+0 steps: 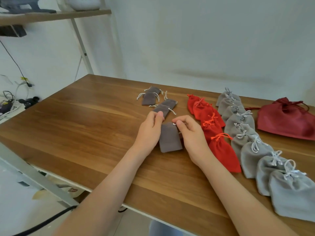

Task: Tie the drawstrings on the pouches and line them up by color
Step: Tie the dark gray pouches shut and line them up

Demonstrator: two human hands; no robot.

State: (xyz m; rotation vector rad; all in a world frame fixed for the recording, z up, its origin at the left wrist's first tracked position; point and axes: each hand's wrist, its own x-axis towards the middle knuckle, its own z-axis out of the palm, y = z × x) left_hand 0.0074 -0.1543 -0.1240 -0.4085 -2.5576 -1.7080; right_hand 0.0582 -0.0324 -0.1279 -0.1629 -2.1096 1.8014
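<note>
A small brown-grey pouch lies on the wooden table between my hands. My right hand pinches its pale drawstring at the pouch's top right corner. My left hand sits at the pouch's left side with fingers curled, thumb up by the top edge; what it pinches is hidden. Several more brown-grey pouches with white strings lie behind in a loose line. To the right runs a row of red pouches, then a longer row of light grey pouches, all tied.
A large dark red drawstring bag lies at the far right by the wall. A shelf frame stands at the table's back left corner. Cables and small devices sit off the table's left side. The table's left half is bare wood.
</note>
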